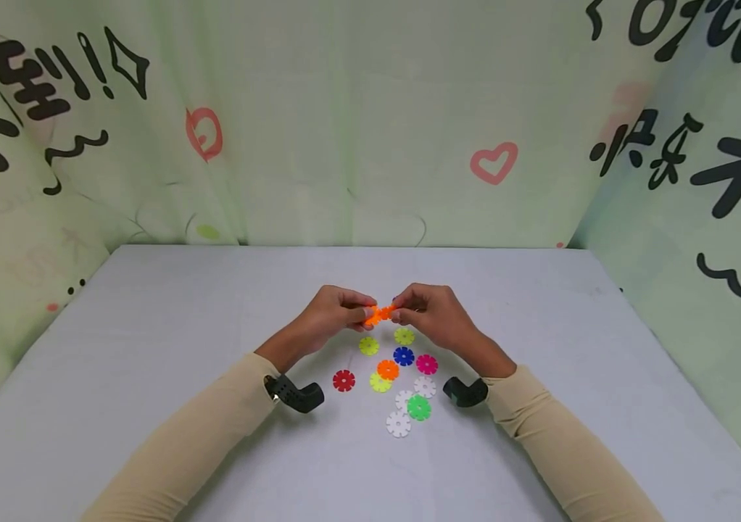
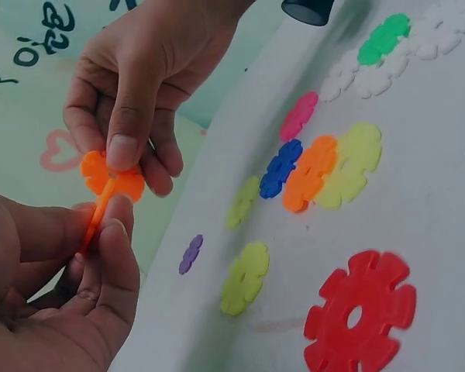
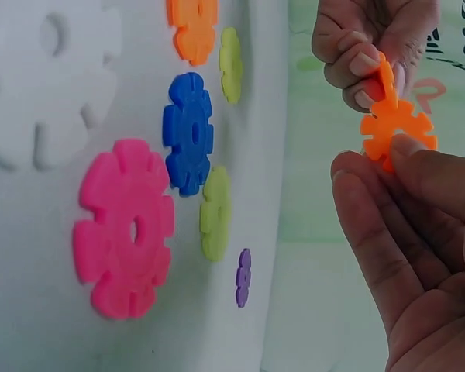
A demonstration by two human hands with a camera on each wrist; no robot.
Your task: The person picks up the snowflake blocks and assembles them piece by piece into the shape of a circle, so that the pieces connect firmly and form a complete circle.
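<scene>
My left hand (image 1: 338, 310) pinches an orange notched plastic disc (image 2: 101, 211) between thumb and fingers. Edge to edge with it, at an angle, a second orange notched disc (image 3: 381, 130) is pinched by my right hand (image 1: 432, 312). The two discs meet at their slots; how deeply they interlock I cannot tell. Both hands are close together above the far half of the table. Nearest below them lie two yellow-green discs (image 1: 368, 345), a blue disc (image 1: 403, 356) and a pink disc (image 1: 426, 365). A small purple disc (image 2: 191, 254) shows in both wrist views.
On the white-covered table (image 1: 214, 304) are also a red disc (image 1: 344, 380), an orange disc (image 1: 388, 370) overlapping a yellow one (image 1: 380, 383), a green disc (image 1: 419, 407) and several white discs (image 1: 399, 424). Printed curtains (image 1: 357, 130) surround the table's back and sides.
</scene>
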